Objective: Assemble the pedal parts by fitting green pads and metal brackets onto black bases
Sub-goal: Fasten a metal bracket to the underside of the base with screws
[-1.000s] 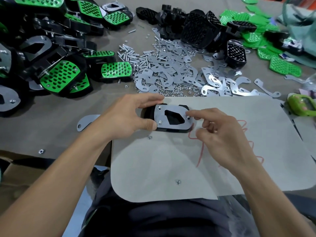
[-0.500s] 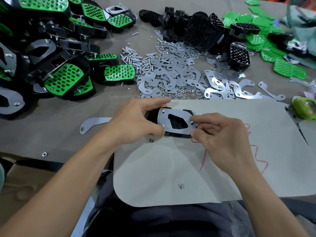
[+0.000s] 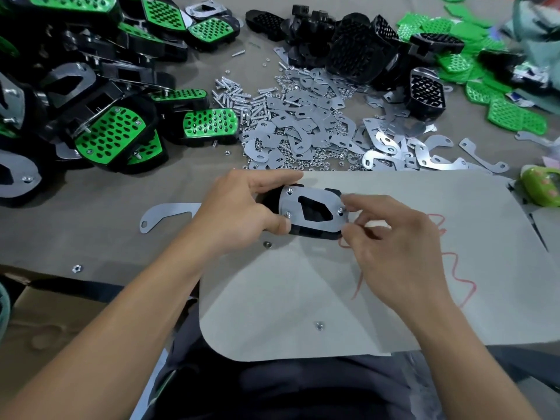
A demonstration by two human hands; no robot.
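At the far edge of the grey mat (image 3: 303, 298), the black base (image 3: 315, 233), metal bracket (image 3: 292, 204) on top, is gripped by the left hand (image 3: 242, 213), while the fingertips (image 3: 351, 199) of the right hand (image 3: 400, 247), earlier pinched on the bracket's right fastener (image 3: 340, 211), are now parted around it, contact unclear, so seating is suggested; no writing is readable.

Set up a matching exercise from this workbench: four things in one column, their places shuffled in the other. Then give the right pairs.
Things
1. metal plate
2. curved bracket
3. screws
4. loose green pads

Places
A. far right of the table
B. on the black base that the left hand grips
C. flat on the table, left of that hand
D. heaped beyond the mat

Pairs: 1-B, 2-C, 3-D, 4-A
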